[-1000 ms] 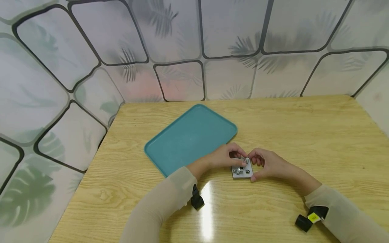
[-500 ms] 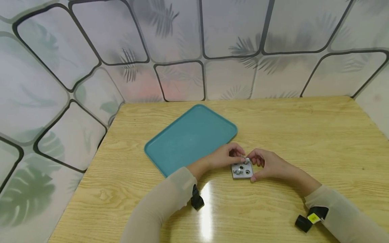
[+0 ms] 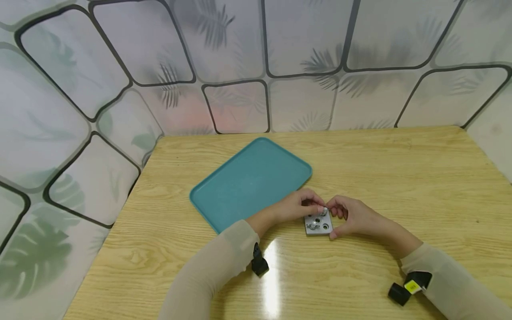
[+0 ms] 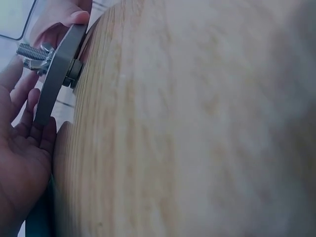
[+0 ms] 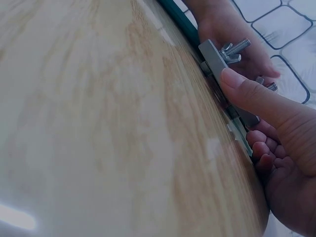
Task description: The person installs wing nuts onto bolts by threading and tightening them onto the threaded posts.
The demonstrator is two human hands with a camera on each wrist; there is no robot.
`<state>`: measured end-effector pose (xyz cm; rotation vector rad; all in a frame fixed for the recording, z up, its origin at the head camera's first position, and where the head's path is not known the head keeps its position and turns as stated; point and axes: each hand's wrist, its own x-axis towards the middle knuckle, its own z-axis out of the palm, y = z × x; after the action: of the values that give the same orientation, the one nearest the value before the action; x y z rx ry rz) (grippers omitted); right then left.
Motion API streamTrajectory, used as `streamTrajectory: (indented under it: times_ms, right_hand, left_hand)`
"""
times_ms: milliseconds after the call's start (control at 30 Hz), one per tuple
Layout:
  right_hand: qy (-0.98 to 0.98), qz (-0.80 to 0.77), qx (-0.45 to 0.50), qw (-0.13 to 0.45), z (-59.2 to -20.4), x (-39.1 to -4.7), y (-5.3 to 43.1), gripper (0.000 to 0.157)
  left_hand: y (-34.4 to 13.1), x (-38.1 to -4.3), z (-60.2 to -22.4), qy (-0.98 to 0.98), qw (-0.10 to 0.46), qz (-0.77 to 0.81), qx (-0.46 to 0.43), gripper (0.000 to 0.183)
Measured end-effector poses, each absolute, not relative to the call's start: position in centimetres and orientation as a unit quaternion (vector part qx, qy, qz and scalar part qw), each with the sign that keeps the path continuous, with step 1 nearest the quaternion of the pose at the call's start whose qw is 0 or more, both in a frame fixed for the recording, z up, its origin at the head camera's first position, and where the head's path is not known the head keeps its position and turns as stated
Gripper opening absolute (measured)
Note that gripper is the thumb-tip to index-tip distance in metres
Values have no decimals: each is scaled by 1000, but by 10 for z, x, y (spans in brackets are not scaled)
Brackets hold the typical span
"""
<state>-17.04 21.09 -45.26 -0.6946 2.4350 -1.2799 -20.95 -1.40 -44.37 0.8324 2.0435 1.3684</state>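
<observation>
A small square metal plate (image 3: pixel 320 232) with several holes lies between the hands, just right of the tray. Two bolts with wing nuts stand up from it: the near-left wing nut (image 3: pixel 313 226) is free of fingers, while my left hand (image 3: pixel 294 207) pinches the far-right wing nut (image 3: pixel 325 212) between thumb and finger. My right hand (image 3: pixel 358 217) grips the plate's right side, its thumb on the near corner and its fingers at the far corner. In the left wrist view, a threaded bolt (image 4: pixel 30 52) rises through a wing nut, and a bolt head (image 4: pixel 74 71) shows under the plate.
A teal tray (image 3: pixel 248 178) lies at an angle on the wooden table (image 3: pixel 400 169), close behind the left forearm. A patterned wall covering (image 3: pixel 236 44) rises at the table's back and left. Black devices, such as the right wrist camera (image 3: pixel 400 294), hang at both cuffs.
The left thumb has shifted back from the plate's middle to the far-right wing nut, uncovering the centre hole. My right hand and the plate have stayed put.
</observation>
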Motion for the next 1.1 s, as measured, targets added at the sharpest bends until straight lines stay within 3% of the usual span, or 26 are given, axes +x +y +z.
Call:
streamTrajectory:
  times_ms: [233, 700, 1100]
  right_hand:
    - [849, -445, -243, 149, -453, -171, 211, 59]
    - [846, -451, -244, 149, -452, -170, 211, 59]
    - [852, -439, -247, 144, -450, -170, 211, 59]
  left_hand:
    - [-15, -210, -445, 760, 268, 493, 329, 29]
    - [-12, -210, -447, 769, 251, 513, 288, 14]
    - [-14, -209, -445, 751, 272, 507, 323, 31]
